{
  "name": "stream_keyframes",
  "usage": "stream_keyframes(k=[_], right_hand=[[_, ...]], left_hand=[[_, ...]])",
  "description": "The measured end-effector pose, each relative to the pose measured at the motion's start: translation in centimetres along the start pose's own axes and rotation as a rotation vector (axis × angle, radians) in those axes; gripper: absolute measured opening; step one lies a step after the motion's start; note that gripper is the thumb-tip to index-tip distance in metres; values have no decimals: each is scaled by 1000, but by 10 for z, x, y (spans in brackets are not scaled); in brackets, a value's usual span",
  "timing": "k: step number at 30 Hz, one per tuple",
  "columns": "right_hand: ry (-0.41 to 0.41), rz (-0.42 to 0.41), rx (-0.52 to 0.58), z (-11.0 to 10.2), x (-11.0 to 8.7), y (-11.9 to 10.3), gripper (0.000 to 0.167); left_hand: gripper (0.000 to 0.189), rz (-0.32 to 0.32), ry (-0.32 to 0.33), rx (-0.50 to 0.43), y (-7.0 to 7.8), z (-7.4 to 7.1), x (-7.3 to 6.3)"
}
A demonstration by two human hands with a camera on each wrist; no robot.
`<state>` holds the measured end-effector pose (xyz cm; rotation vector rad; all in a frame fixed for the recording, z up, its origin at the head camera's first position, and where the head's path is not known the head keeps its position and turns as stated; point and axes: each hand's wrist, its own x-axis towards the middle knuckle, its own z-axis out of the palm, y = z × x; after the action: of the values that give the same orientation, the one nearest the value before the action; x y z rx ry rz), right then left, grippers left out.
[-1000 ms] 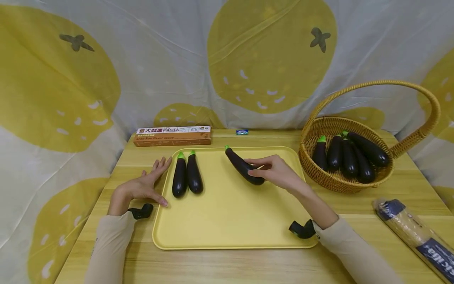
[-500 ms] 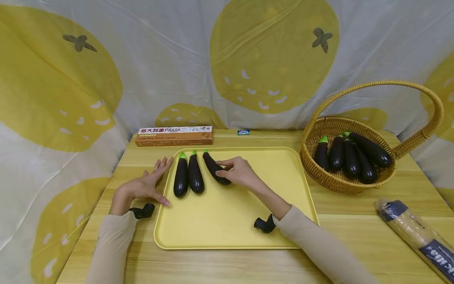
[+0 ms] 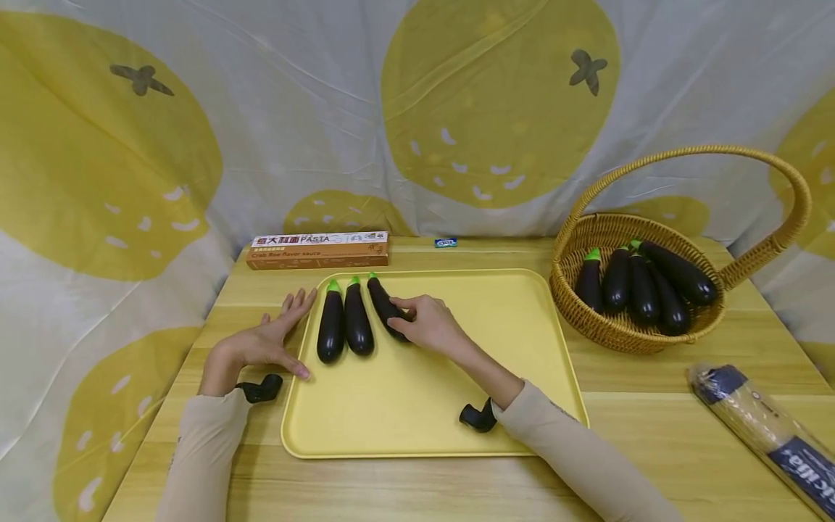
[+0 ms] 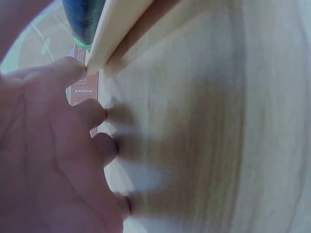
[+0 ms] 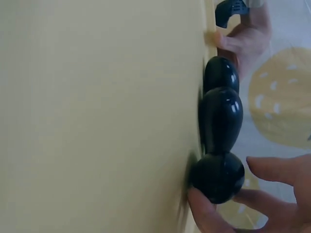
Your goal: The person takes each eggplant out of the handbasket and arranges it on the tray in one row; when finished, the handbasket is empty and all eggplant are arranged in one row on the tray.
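On the yellow tray (image 3: 430, 406) my right hand (image 3: 433, 326) holds an eggplant (image 3: 383, 306) by its thick end between thumb and fingers. Its green tip points to the tray's far edge. To its left, two more eggplants lie side by side, the nearer one (image 3: 359, 319) and the outer one (image 3: 331, 326). In the right wrist view the thumb and a finger touch the held eggplant (image 5: 218, 177), while another finger stands a little off it. Spread fingers mark my left hand (image 3: 270, 341), which rests at the tray's left edge, its fingertips touching the table in the left wrist view.
A wicker basket (image 3: 607, 333) with a tall handle holds several eggplants at the right. A pasta box (image 3: 320, 254) and a small blue packet (image 3: 446, 243) lie behind the tray. A clear bag of noodles (image 3: 763, 435) lies at the right front. A patterned curtain (image 3: 313, 109) hangs behind.
My right hand has moved left across the tray with the eggplant, bringing it beside the other two. The left hand has stayed at the tray's edge.
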<state>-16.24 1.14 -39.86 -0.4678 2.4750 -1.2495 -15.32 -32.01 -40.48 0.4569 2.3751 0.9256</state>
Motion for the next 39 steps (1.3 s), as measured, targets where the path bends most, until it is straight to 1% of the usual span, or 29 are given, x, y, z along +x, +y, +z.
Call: stream_keyframes(k=[4,7,12,21,29,39], right_hand=[[-91,-14,2,-1,-3,-2,55],[-124,-38,-2,0,-3,-3,58],[-137,-70,8,4,-1,-4,60],[-160,-51,8,8,-4,-8,63],[-141,-79,8,10,-4,-8,63],[-143,-82,1,9,-2,-7,64]], left_hand=[[149,-1,5,2,0,0,0],[149,0,9,5,0,0,-1],[149,0,13,1,-1,0,-1],[150,1,14,-4,0,2,-1],[149,7,13,-7,0,2,0],[149,5,12,-2,0,2,0]])
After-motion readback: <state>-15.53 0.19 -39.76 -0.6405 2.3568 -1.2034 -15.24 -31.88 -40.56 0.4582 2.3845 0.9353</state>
